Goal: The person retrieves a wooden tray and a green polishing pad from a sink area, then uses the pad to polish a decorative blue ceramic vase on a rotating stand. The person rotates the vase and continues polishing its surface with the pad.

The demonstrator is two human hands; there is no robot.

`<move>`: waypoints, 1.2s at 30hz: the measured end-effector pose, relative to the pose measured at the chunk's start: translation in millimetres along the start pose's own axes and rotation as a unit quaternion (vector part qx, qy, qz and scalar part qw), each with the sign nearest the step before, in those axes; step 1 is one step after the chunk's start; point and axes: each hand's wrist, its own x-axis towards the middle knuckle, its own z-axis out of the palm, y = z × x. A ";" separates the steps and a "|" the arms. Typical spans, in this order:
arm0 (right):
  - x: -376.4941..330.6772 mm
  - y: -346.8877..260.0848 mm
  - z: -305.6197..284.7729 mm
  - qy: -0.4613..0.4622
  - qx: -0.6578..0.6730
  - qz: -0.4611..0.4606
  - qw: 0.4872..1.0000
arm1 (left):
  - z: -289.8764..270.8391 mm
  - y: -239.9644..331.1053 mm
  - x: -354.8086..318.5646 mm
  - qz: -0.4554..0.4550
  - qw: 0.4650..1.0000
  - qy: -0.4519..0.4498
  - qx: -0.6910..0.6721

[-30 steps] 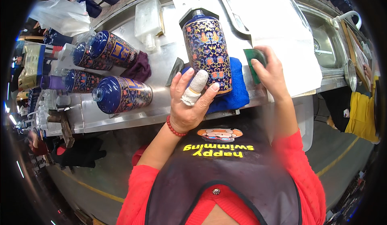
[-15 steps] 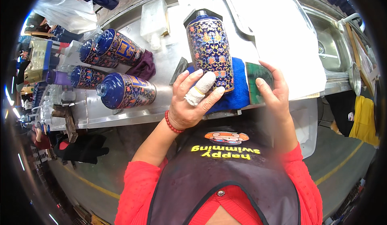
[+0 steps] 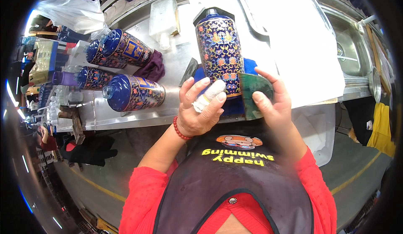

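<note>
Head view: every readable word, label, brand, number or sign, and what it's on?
Apron: two lines of bold yellow lettering, upside down here, legible; wording not copied out.
Upper-left bottle: gold marks on a blue panel, too small to read surely.
Lower-left bottle: similar panel, angled away, unreadable.
Bottle by the left hand: ornamental pattern, no lettering made out.

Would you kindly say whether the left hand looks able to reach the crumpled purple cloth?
Probably yes: from the left hand, the way to the crumpled purple cloth looks free, passing beside the flat dark piece.
</note>
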 end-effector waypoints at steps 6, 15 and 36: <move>5.3 7.3 5.7 0.009 -0.045 0.004 0.999 | 4.0 0.1 -8.9 0.057 0.994 -0.011 0.096; 8.6 2.4 -1.9 0.004 -0.058 0.007 0.998 | -0.9 -7.7 -4.6 0.103 0.987 -0.058 0.107; 41.5 -3.7 -19.5 0.035 -0.132 -0.067 0.988 | -6.2 -17.4 33.9 -0.020 0.991 -0.118 0.066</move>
